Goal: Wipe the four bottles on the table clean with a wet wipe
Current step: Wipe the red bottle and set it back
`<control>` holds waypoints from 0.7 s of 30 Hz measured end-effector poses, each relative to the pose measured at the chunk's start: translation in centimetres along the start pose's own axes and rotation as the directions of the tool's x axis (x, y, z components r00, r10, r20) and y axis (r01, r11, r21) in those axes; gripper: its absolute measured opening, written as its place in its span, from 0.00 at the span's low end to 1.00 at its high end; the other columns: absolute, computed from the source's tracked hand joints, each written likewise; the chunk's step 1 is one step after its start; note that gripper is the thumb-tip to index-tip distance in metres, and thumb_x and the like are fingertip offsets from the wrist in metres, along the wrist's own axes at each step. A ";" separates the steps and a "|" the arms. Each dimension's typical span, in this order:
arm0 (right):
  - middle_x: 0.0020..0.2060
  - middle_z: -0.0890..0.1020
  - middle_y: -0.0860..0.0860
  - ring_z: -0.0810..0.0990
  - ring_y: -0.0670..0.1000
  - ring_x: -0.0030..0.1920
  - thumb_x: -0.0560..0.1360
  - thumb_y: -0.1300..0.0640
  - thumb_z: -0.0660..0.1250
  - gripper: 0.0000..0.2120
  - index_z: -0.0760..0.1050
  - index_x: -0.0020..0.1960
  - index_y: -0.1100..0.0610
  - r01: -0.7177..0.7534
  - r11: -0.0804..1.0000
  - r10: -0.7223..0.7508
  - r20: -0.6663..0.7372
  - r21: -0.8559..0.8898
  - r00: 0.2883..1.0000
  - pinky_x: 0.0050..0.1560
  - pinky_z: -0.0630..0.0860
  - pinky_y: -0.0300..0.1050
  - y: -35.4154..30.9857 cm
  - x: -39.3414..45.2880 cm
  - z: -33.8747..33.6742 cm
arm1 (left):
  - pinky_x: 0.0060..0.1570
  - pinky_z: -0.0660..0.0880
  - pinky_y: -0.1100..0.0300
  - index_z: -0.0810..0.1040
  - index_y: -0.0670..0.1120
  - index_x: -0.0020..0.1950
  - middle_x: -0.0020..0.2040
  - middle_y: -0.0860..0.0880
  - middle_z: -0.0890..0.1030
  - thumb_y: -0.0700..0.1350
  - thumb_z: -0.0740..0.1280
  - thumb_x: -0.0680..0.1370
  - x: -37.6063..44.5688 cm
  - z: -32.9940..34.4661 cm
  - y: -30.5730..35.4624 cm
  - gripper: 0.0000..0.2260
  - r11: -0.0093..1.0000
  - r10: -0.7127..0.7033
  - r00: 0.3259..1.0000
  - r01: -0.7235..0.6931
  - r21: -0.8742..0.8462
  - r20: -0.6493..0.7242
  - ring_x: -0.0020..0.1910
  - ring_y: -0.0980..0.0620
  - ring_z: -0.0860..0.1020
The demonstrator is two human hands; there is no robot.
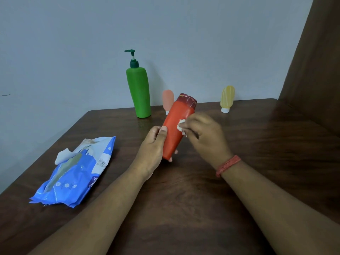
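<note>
The dark wooden table (pixel 248 162) fills most of the room in front of me, its near and right edges cut off from sight, pushed up against a pale wall. On its left side lies a blue wet wipe pack (pixel 77 173), flap peeled open, a white wipe poking out of the top; its print is too small to read. At the back stands the tall green pump bottle (pixel 139 92), upright. Lifted off the table and tilted, cap end away from the person, is the orange bottle (pixel 175 129) with a dark red cap. The left hand (pixel 153 146) grips its lower part, thumb along the side, the other fingers hidden behind it with only their tips peeking out at the bottom. The right hand (pixel 204 133), a red thread band at its wrist, pinches a bunched white wet wipe (pixel 181 126) against the bottle's middle; most of the wipe is hidden under the fingers. A yellow bottle (pixel 227 98) stands cap-down near the wall, well to the right. A small pink bottle (pixel 167 100) is partly hidden behind the orange one.
</note>
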State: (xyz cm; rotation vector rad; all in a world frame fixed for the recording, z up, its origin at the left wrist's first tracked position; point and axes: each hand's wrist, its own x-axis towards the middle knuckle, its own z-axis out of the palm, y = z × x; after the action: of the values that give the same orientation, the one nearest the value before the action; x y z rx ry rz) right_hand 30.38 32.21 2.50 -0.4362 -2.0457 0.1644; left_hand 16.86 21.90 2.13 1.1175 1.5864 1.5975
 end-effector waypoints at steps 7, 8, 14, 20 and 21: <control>0.46 0.81 0.52 0.79 0.49 0.48 0.75 0.66 0.70 0.05 0.83 0.48 0.60 -0.180 0.983 0.184 -0.243 0.038 0.952 0.53 0.75 0.40 2.2 1.0 -1.4 | 0.34 0.80 0.54 0.71 0.46 0.60 0.44 0.38 0.84 0.55 0.56 0.85 -0.2 0.4 0.0 0.14 0.989 0.017 0.994 -0.032 0.141 0.103 0.35 0.49 0.83; 0.46 0.81 0.52 0.79 0.51 0.48 0.75 0.66 0.70 0.05 0.83 0.48 0.60 -0.130 0.991 0.132 -0.213 0.022 0.968 0.53 0.75 0.43 1.9 0.7 -1.2 | 0.34 0.80 0.53 0.71 0.45 0.60 0.45 0.39 0.83 0.55 0.56 0.85 -0.2 0.5 -0.1 0.14 0.991 0.015 0.995 -0.027 0.129 0.094 0.36 0.48 0.83; 0.46 0.82 0.52 0.79 0.54 0.49 0.75 0.64 0.69 0.05 0.83 0.49 0.59 0.054 0.992 -0.059 -0.040 -0.110 0.997 0.51 0.76 0.46 0.8 0.8 0.0 | 0.31 0.77 0.53 0.72 0.45 0.58 0.51 0.40 0.82 0.54 0.58 0.85 0.1 0.3 -0.2 0.13 1.000 -0.014 1.000 0.013 0.008 0.020 0.39 0.45 0.84; 0.47 0.80 0.52 0.77 0.45 0.48 0.74 0.68 0.70 0.06 0.82 0.49 0.60 -0.107 0.993 0.113 -0.134 0.051 0.985 0.51 0.70 0.30 1.3 0.4 -1.1 | 0.32 0.77 0.52 0.72 0.46 0.61 0.50 0.39 0.82 0.54 0.58 0.85 0.0 0.3 -0.2 0.13 0.999 -0.020 0.999 0.021 -0.036 0.037 0.38 0.45 0.84; 0.47 0.80 0.52 0.77 0.45 0.48 0.74 0.67 0.71 0.05 0.82 0.49 0.60 -0.081 0.996 0.084 -0.078 0.044 0.993 0.50 0.70 0.30 0.8 0.2 -0.8 | 0.32 0.77 0.52 0.72 0.47 0.60 0.51 0.40 0.82 0.54 0.57 0.85 0.0 0.2 -0.1 0.12 0.997 -0.023 0.999 0.024 -0.068 0.024 0.38 0.45 0.84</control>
State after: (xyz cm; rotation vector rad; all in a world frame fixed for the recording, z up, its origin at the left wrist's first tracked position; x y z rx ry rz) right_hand 31.16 32.96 2.78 -0.4945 -1.9445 0.2344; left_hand 17.03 22.05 2.03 1.0733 1.5136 1.6058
